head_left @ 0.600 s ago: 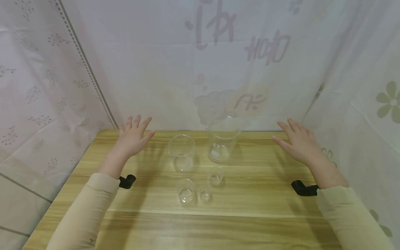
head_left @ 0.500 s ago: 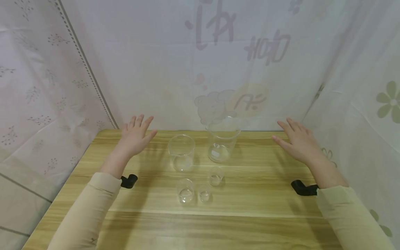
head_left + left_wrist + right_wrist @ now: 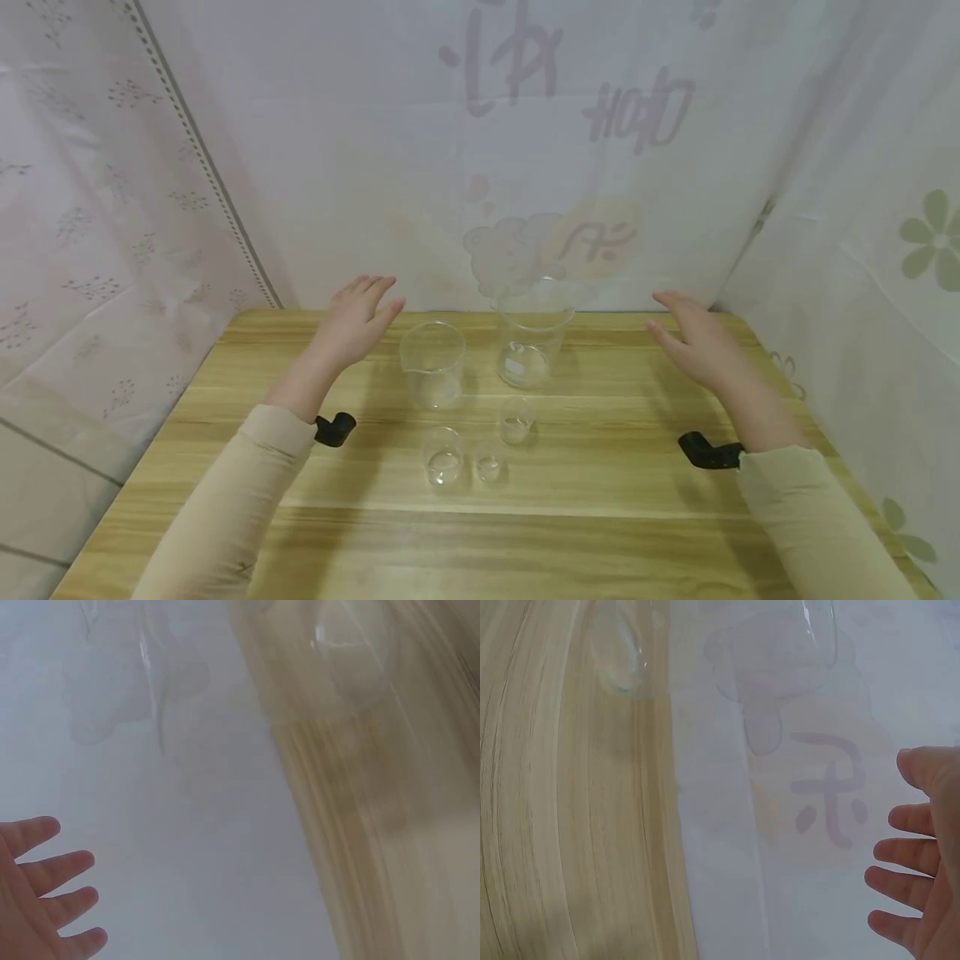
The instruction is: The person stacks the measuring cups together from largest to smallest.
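Several clear glass beakers stand upright on the wooden table. The largest beaker (image 3: 527,365) is at the back, with a white label patch low on its side. A medium beaker (image 3: 433,367) with a pouring lip stands left of it. In front are a small beaker (image 3: 444,457), a smaller beaker (image 3: 516,421) and the smallest one (image 3: 489,462). My left hand (image 3: 352,327) is raised left of the medium beaker, fingers extended and holding nothing. To the right of the largest beaker, my right hand (image 3: 697,342) is held up, also bare, its fingers spread in the right wrist view.
A pale printed curtain (image 3: 360,183) hangs right behind the back edge of the table (image 3: 570,558), and more cloth hangs at both sides. Black wrist-camera mounts (image 3: 335,429) stick out inward from both cuffs.
Both hands have moved inward, the left hand to the right towards the medium beaker and the right hand slightly left. The beakers stay in place; the head view has shifted a little.
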Demonstrator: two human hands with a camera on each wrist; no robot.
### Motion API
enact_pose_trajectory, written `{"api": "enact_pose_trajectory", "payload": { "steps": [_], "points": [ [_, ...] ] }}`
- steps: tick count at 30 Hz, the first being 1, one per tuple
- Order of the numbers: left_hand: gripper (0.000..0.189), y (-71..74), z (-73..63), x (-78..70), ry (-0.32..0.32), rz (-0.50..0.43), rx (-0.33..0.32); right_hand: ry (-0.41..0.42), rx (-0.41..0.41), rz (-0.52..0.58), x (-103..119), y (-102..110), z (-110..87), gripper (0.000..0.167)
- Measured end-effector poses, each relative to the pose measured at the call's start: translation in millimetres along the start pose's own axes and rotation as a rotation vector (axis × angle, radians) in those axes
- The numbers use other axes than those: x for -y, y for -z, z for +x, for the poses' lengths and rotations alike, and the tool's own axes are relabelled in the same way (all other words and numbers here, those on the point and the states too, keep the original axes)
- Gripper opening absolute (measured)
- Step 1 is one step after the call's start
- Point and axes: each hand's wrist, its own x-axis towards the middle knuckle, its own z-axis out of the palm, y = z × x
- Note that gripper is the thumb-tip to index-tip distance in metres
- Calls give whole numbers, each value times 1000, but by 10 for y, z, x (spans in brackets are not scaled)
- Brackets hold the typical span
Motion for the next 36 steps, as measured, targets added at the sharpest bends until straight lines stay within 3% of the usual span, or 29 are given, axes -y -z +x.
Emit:
{"api": "enact_pose_trajectory", "payload": {
  "steps": [9,17,28,36],
  "points": [
    [67,-31,116,-262,-35,-234,3,-62,-4,142,164,-48,54,65],
    [74,-79,174,-394,29,-405,48,-87,-3,283,262,-130,131,64],
    [85,-232,312,-637,41,-559,90,-80,-45,444,279,-338,196,63],
    [95,-387,419,-812,110,-655,132,-67,-4,546,301,-441,260,68]
  ]
}}
